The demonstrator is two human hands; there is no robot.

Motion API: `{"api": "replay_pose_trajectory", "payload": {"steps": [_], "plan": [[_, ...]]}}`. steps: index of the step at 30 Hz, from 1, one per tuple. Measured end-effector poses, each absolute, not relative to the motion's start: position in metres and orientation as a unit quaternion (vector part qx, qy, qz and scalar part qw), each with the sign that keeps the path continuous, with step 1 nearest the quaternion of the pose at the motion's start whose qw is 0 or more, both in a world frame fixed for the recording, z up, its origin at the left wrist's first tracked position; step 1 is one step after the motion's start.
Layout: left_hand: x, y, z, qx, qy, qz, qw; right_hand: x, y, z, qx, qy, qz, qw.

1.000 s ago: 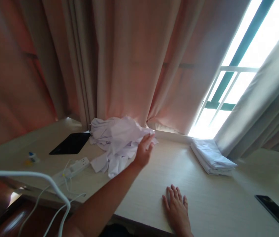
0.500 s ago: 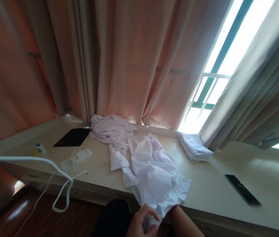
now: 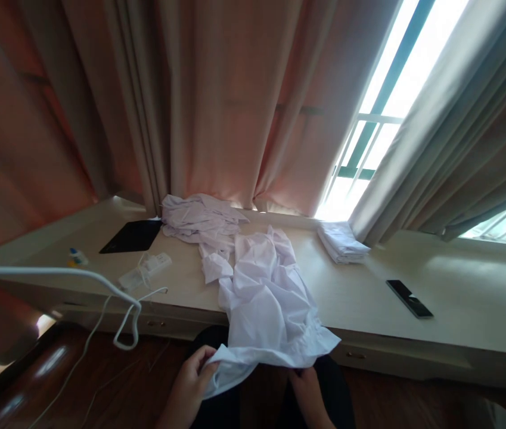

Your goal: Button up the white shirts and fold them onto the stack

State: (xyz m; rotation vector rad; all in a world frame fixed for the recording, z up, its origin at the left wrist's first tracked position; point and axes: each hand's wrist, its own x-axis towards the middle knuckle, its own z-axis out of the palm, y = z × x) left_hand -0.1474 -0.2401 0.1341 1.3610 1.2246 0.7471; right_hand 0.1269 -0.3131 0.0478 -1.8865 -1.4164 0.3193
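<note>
A wrinkled white shirt [image 3: 261, 298] lies across the desk, and its near end hangs over the front edge above my lap. My left hand [image 3: 194, 372] pinches the left corner of that near end between thumb and fingers. At the right, my right hand [image 3: 305, 384] is closed on the lower edge from below, its fingertips partly hidden by the cloth. The edge stretches between both hands. Behind and to the left is a crumpled heap of white clothing [image 3: 199, 217], which touches the shirt.
Folded white clothes [image 3: 343, 243] lie at the back right, with a phone [image 3: 409, 298] nearer. Leftward are a black mat [image 3: 131, 236], a power strip [image 3: 145, 271] and a small bottle [image 3: 78, 256]. A white cable [image 3: 78, 273] hangs in the left foreground. Curtains [image 3: 217, 107] stand behind the desk [image 3: 471, 310].
My hands have moved apart, left hand to the left and right hand out from under the cloth. The bunched near end is now spread between them. The view has shifted slightly.
</note>
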Motion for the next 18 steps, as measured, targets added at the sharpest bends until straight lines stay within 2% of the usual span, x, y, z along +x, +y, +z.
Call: {"api": "replay_pose_trajectory", "payload": {"steps": [3, 5, 8, 13, 15, 18], "plan": [[-0.148, -0.237, 0.151, 0.592, 0.489, 0.317, 0.557, 0.106, -0.349, 0.045, -0.697, -0.559, 0.173, 0.414], [-0.146, -0.235, 0.162, 0.607, 0.471, 0.317, 0.556, 0.098, -0.357, 0.054, -0.689, -0.566, 0.130, 0.434], [-0.142, -0.232, 0.173, 0.622, 0.434, 0.316, 0.570, 0.094, -0.345, 0.073, -0.712, -0.587, 0.037, 0.383], [-0.140, -0.230, 0.184, 0.624, 0.399, 0.328, 0.586, 0.094, -0.315, 0.078, -0.721, -0.641, 0.077, 0.252], [-0.144, -0.231, 0.188, 0.620, 0.396, 0.333, 0.590, 0.097, -0.312, 0.068, -0.730, -0.631, 0.086, 0.247], [-0.156, -0.229, 0.195, 0.587, 0.411, 0.363, 0.595, 0.113, -0.312, 0.052, -0.734, -0.606, 0.085, 0.294]]}}
